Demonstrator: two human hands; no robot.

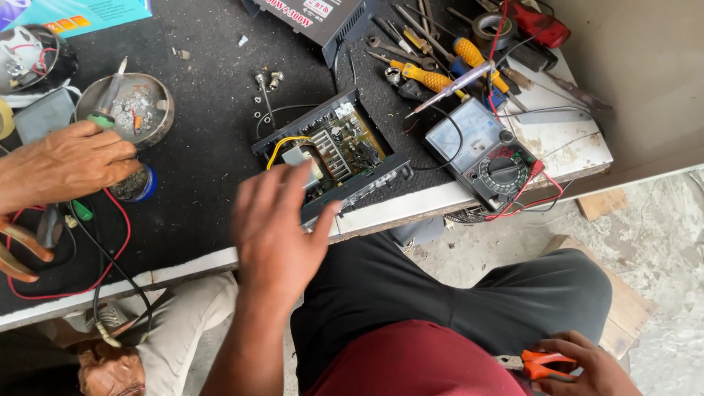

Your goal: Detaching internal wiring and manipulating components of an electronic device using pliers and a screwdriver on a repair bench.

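Note:
My left hand (277,235) hovers with fingers spread over the front edge of an open black electronics box (334,150), whose circuit board and yellow wires are exposed. Whether the hand touches the box I cannot tell. My right hand (590,370) rests low by my knee, closed on orange-handled pliers (546,363). At the left edge another person's hand (70,165) holds a green-handled soldering iron (106,103) over a round metal tin (126,108).
An analog multimeter (484,150) with red and black leads lies at the right table edge. Screwdrivers and wrenches (433,70) are piled behind it. A black power unit (323,18) stands at the back. Red wire loops (110,249) lie front left.

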